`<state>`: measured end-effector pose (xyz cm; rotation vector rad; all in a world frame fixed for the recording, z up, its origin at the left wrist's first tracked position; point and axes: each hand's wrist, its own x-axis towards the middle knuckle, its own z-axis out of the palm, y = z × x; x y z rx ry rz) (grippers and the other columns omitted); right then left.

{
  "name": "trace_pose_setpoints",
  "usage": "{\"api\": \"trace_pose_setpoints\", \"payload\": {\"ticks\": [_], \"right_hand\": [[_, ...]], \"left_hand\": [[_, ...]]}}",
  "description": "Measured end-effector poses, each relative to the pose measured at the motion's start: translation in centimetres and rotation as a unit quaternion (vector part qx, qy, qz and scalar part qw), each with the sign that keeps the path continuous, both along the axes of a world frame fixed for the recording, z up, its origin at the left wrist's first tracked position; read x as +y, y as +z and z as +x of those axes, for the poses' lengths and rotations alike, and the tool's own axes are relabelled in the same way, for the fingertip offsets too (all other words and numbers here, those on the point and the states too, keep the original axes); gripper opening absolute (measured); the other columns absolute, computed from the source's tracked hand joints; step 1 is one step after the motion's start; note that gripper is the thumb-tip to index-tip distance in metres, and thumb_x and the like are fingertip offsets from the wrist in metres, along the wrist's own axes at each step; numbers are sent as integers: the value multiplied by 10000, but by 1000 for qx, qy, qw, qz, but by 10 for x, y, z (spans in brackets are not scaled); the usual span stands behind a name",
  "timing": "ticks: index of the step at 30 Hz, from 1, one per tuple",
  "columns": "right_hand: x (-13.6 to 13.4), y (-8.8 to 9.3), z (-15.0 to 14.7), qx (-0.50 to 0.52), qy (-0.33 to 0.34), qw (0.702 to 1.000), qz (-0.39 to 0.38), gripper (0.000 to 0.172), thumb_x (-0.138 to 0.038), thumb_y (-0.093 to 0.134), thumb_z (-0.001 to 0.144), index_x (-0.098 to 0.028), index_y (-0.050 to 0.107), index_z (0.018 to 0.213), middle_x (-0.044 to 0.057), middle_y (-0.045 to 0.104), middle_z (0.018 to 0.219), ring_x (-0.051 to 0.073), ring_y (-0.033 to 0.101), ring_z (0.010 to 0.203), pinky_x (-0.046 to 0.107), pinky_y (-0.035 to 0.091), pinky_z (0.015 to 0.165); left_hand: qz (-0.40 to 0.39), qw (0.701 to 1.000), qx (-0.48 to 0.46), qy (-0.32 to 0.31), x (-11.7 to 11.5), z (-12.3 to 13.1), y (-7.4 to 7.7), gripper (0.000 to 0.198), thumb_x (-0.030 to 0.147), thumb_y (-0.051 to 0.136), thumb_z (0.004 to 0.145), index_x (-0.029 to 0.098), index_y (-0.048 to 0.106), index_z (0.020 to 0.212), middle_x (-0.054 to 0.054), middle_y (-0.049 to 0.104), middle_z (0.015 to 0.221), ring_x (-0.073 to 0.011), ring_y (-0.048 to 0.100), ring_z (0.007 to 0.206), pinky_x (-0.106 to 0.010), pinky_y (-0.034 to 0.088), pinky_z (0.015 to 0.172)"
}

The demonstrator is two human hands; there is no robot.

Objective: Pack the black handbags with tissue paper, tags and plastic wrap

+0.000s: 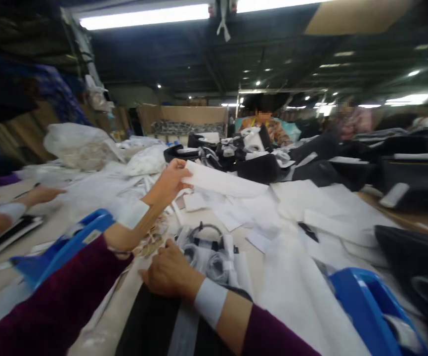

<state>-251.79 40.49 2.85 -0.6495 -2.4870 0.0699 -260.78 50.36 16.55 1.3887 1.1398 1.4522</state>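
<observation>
My left hand [171, 184] reaches forward over the table, thumb and fingers pinched on the near end of a white paper sheet [225, 180]. The sheet stretches to the right above other loose papers. Closer to me, my right hand [169, 271] is closed, fingers curled, against the upper left edge of a black bag [150, 321]. Whatever lies inside its fingers is hidden. The bag lies before me with a clear tape-like band down its front. Plastic-wrapped fittings [217, 264] and a dark looped handle [208, 227] show at its top.
A blue bin [76, 242] stands left, another blue bin [373, 306] right. White papers [310, 200] cover much of the table. Black bags [258, 168] are piled at the back, clear plastic bags [82, 146] at back left. Another person's hand [41, 195] reaches in from the left.
</observation>
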Motion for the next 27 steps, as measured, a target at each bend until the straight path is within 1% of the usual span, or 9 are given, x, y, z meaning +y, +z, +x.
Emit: {"api": "trace_pose_setpoints", "payload": {"ticks": [2,5,8,11,14,17,21,24,27], "right_hand": [[-3,-10,-42,-64,58,996,18,425,-398,443,952,-137,674,709,49,680,698,196,611,775,431,409,915],[-4,-20,-52,-94,55,994,26,426,-344,384,984,-126,667,752,86,691,755,215,596,827,446,338,940],[-1,-16,-44,-109,59,992,11,373,-273,390,979,-159,631,718,67,683,762,200,575,822,412,312,929],[-1,-10,-44,-132,67,989,5,310,-226,412,956,-174,605,719,58,680,803,198,556,834,396,312,898],[-2,-9,-49,-149,77,986,-20,310,-203,401,949,-175,560,685,34,653,768,176,532,788,394,312,890],[-1,-11,-51,-150,88,984,-43,314,-180,375,941,-174,515,660,24,614,734,166,507,766,395,316,880],[0,-12,-50,-135,112,983,-46,343,-192,330,950,-179,484,644,25,575,709,172,476,763,407,320,866],[0,-10,-51,-161,99,979,-72,376,-210,300,986,-180,471,652,10,532,677,157,453,729,398,325,869],[-1,-7,-53,-177,87,976,-95,382,-224,291,1000,-181,477,669,8,515,664,154,453,726,397,327,883]], "left_hand": [[10,998,19,58,-63,-58,1,562,122,634,586,224,497,1122,29,540,840,-104,548,647,-168,452,478],[-73,990,44,109,-154,-115,-28,604,131,627,616,231,499,1198,18,553,857,-112,547,627,-187,448,502],[-150,981,35,122,-220,-143,-75,434,144,622,660,238,523,1072,6,560,978,-145,586,786,-208,487,615],[-205,974,2,94,-264,-152,-113,462,169,632,685,286,493,1109,7,543,1077,-188,584,973,-231,505,723],[-278,959,-52,-10,-289,-157,-136,550,240,610,739,331,444,1255,-20,577,1114,-222,606,962,-274,516,721],[-286,952,-63,-90,-296,-163,-149,440,301,606,771,303,545,1207,-32,615,1106,-232,611,941,-309,513,783],[-253,964,-40,-75,-287,-175,-156,252,308,555,819,259,699,1020,-28,651,1036,-226,608,943,-303,492,834],[-221,972,-31,-69,-281,-186,-154,287,283,493,867,293,721,1040,-21,666,1067,-233,608,990,-304,490,852],[-144,989,-34,4,-284,-196,-147,219,278,594,828,305,718,1006,-16,653,1045,-233,597,996,-315,493,849]]}}
